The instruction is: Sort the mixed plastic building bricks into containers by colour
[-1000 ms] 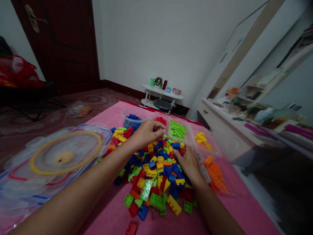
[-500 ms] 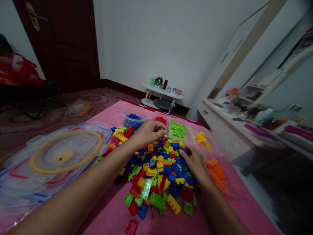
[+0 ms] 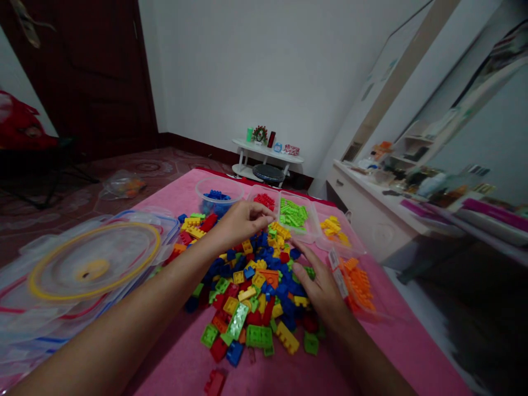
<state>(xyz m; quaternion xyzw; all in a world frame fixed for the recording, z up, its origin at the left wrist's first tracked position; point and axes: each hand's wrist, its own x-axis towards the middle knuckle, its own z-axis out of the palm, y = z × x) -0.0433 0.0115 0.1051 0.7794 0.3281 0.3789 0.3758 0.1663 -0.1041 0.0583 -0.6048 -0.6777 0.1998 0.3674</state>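
A heap of mixed toy building bricks in red, blue, yellow, green and orange covers the middle of the pink cloth. My left hand hovers above the heap's far side, its fingers curled in toward the thumb. Anything held there is hidden from me. On the heap's right side, my right hand has thumb and fingers spread, touching the blue and green bricks, with nothing visibly gripped. Just beyond my left hand stand a round tub of blue bricks, red bricks and green bricks in clear containers.
Yellow bricks and orange bricks sit in clear containers at the right. Stacked clear lids lie at the left. One red brick rests near the front. A white dresser stands beyond the right edge.
My right hand has opened wider, its fingers reaching farther apart over the heap. Several bricks in the middle have shifted. My left hand stays curled in nearly the same place; the view has turned slightly.
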